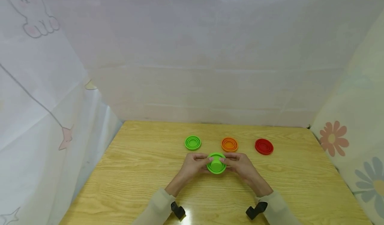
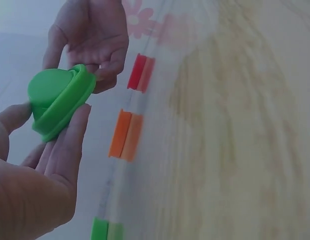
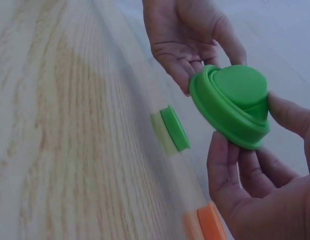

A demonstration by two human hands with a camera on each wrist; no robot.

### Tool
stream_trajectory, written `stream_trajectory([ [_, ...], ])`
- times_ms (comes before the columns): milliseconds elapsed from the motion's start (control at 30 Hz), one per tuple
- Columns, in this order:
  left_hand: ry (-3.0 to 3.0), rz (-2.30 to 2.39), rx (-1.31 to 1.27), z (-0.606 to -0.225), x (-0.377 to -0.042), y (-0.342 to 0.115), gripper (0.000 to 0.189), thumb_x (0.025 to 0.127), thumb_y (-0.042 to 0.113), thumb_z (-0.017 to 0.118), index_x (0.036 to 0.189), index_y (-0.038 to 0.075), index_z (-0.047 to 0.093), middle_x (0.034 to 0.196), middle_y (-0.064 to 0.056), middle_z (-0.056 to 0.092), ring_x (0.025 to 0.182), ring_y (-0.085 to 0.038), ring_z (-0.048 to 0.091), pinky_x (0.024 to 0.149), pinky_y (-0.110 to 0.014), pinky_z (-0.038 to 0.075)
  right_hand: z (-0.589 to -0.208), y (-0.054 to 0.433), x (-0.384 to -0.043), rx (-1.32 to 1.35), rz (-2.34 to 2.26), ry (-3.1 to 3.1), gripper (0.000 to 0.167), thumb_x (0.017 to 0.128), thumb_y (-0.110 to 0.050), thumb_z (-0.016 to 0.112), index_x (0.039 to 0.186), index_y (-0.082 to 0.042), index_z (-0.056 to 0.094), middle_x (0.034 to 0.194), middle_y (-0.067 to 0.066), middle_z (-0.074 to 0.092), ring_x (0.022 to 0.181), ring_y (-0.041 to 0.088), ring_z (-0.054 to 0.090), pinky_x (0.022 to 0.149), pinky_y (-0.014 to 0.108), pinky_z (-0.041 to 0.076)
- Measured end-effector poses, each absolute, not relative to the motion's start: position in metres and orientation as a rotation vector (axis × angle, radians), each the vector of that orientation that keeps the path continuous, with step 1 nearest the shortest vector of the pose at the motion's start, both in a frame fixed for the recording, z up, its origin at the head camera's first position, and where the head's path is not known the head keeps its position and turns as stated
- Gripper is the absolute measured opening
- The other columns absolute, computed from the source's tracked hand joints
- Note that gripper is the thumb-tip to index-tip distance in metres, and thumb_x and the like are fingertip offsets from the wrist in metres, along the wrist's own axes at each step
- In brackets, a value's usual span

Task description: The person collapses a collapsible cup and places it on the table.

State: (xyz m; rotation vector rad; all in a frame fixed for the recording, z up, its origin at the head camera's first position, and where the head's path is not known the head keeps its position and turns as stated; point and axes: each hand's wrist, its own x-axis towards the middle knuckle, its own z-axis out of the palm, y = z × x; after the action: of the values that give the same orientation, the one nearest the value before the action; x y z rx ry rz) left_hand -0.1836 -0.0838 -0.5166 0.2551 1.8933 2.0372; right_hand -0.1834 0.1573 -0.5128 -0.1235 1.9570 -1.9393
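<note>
Both hands hold one green collapsible silicone cup (image 1: 216,167) above the table, one hand on each side of its rim. Its round base bulges out toward the thumbs, lopsided in both wrist views (image 3: 241,87). My left hand (image 1: 192,165) pinches it with the thumb at the base and fingers under the rim. The right hand (image 1: 242,166) grips the opposite side the same way. Beyond the hands lie a flat green collapsed cup (image 1: 193,143), an orange one (image 1: 229,145) and a red one (image 1: 264,146), spaced in a row.
The wooden table (image 1: 135,171) reaches back to a pale cloth wall (image 1: 216,68). Printed cloth hangs at the left and right sides. A black wrist camera (image 1: 178,211) sits at the left sleeve, another black camera (image 1: 256,210) at the right.
</note>
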Motion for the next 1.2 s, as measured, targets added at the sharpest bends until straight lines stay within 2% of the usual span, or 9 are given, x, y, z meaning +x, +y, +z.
stream_trajectory([
  [100,1.954,2.018,0.257,-0.5175,-0.1828,-0.0826,0.031,0.1,0.019,0.074,0.12,-0.003,0.076,0.107,-0.019,0.08,0.079,-0.015,0.078,0.085,-0.057,0.066,-0.5122,0.1548,-0.1837,-0.083,-1.942,1.963,0.057,0.099,-0.024,0.075,0.141,0.01,0.058,0.127,0.015,0.072,0.1,0.014,0.073,0.091,0.034,0.066],
  [267,2.024,1.996,0.272,-0.5154,-0.1807,-0.0817,0.029,0.1,0.021,0.075,0.118,-0.002,0.076,0.105,-0.02,0.08,0.079,-0.016,0.079,0.081,-0.057,0.066,-0.5087,0.1516,-0.1844,-0.105,-1.936,1.969,0.054,0.1,-0.024,0.073,0.138,0.012,0.059,0.12,0.012,0.073,0.096,0.013,0.072,0.087,0.033,0.066],
  [467,2.069,1.958,0.314,-0.5106,-0.1801,-0.0818,0.028,0.1,0.02,0.074,0.12,0.0,0.077,0.108,-0.022,0.08,0.083,-0.018,0.079,0.082,-0.06,0.066,-0.5069,0.154,-0.1848,-0.196,-1.889,2.044,0.047,0.102,-0.021,0.071,0.134,0.012,0.062,0.113,0.013,0.079,0.089,0.012,0.076,0.084,0.04,0.069],
  [833,2.157,1.894,0.385,-0.5112,-0.1777,-0.0866,0.033,0.101,0.014,0.07,0.127,-0.006,0.072,0.112,-0.026,0.078,0.087,-0.019,0.08,0.079,-0.052,0.067,-0.5071,0.1563,-0.1815,-0.396,-1.791,2.153,0.035,0.104,-0.016,0.067,0.127,0.011,0.07,0.111,0.024,0.078,0.083,0.012,0.078,0.077,0.046,0.069],
  [1000,2.172,1.881,0.374,-0.5098,-0.1779,-0.0881,0.033,0.103,0.017,0.069,0.129,-0.002,0.072,0.115,-0.023,0.078,0.09,-0.018,0.08,0.08,-0.048,0.069,-0.5096,0.1556,-0.1823,-0.36,-1.826,2.073,0.036,0.106,-0.016,0.064,0.129,0.011,0.069,0.107,0.015,0.08,0.084,0.011,0.077,0.082,0.047,0.069],
  [1200,2.118,1.906,0.302,-0.5092,-0.1803,-0.0881,0.029,0.105,0.024,0.068,0.124,0.004,0.077,0.111,-0.018,0.08,0.083,-0.016,0.079,0.076,-0.039,0.07,-0.5133,0.1575,-0.1858,-0.257,-1.93,1.851,0.045,0.106,-0.023,0.064,0.136,0.01,0.063,0.106,-0.001,0.078,0.091,0.012,0.076,0.085,0.038,0.069],
])
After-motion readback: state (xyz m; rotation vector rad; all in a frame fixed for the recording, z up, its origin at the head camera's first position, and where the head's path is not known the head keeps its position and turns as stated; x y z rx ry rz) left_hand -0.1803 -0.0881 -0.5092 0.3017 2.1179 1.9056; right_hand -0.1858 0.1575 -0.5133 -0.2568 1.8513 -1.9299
